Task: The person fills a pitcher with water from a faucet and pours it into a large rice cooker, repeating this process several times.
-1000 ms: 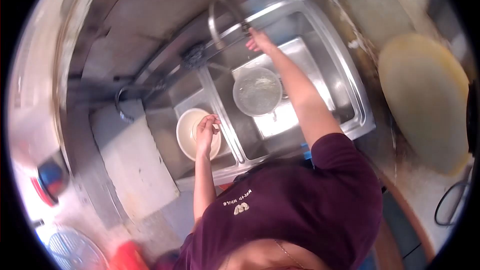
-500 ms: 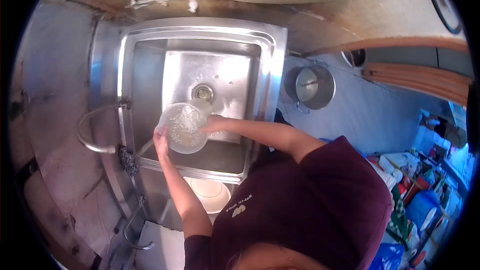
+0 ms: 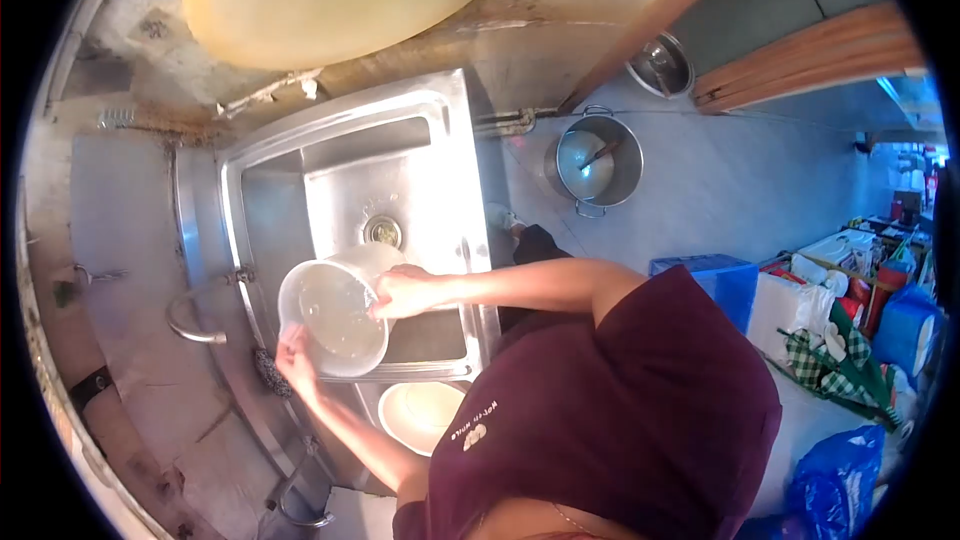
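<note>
A translucent white plastic bucket is held tilted over the near part of the steel sink, its open mouth turned up toward me. A few small pale specks or droplets show inside it. My left hand is closed on the rim at the lower left. My right hand is closed at the right edge, its fingertips at the rim and partly hidden. Beyond the bucket lies the sink's drain. A pale round basin sits just below the sink's near edge.
A curved faucet and a dark scouring pad are on the left ledge. On the floor to the right stand a metal pot and a metal bowl. A large yellowish round object hangs over the top.
The bucket has shifted toward the sink's near left side, with both hands still on it. White frothy contents seen earlier are now mostly out of sight. My view has swung to the right.
</note>
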`<state>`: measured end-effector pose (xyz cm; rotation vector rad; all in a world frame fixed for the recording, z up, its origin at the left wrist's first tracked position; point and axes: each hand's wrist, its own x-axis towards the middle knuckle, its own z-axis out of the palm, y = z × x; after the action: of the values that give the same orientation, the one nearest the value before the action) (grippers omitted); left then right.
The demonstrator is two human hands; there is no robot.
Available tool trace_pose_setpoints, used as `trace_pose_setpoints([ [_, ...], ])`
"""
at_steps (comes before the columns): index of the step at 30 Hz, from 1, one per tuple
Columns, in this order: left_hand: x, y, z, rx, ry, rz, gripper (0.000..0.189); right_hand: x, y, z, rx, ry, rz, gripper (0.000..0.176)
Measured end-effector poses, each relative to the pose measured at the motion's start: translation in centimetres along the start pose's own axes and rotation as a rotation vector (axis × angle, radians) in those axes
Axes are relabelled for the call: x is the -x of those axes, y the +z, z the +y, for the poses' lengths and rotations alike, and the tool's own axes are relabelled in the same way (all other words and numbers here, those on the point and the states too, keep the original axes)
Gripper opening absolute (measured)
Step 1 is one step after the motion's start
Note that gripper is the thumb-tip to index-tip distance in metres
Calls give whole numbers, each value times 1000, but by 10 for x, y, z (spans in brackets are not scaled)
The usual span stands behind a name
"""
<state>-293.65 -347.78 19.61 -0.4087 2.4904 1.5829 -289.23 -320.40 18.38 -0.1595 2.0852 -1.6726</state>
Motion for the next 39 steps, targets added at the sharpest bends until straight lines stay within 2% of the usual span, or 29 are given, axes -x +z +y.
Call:
trace_pose_setpoints([
  [1,25,8,43,-2,84,15,18,18,-8,-16,-12,-55,29,37],
  [2,26,-7,46,20,114,-22,17,38,-15,-31,-23,-109,59,38],
  [6,96,18,159,19,289,-17,17,120,-45,-83,-91,-309,240,46],
  [11,154,61,227,56,428,-214,33,219,-72,-103,-198,-437,455,45],
  [15,192,124,257,-29,472,-409,31,315,-101,-93,-279,-380,584,39],
  [18,241,198,281,-79,416,-495,28,381,-113,-58,-340,-260,715,37],
  [19,255,228,279,-54,418,-437,32,406,-119,-49,-332,-231,758,33],
  [21,280,280,281,-56,451,-572,33,459,-133,-29,-404,-172,790,26],
  [24,337,363,293,-27,469,-789,28,525,-148,17,-378,-159,930,24],
  [26,374,413,299,-10,473,-895,26,580,-167,25,-584,-66,892,23],
  [28,422,467,313,49,360,-963,24,627,-182,35,-557,-32,1050,23],
  [31,474,543,329,-1,442,-1115,23,691,-200,62,-630,0,1218,24],
  [34,519,621,342,-41,549,-1258,22,746,-224,80,-685,-120,1456,23],
  [35,534,648,347,-71,580,-1305,22,768,-232,92,-695,-47,1483,24],
  [38,587,726,362,-124,669,-1448,21,817,-260,118,-701,37,1811,26],
  [39,603,754,365,-125,700,-1495,21,830,-268,153,-618,114,1903,27],
])
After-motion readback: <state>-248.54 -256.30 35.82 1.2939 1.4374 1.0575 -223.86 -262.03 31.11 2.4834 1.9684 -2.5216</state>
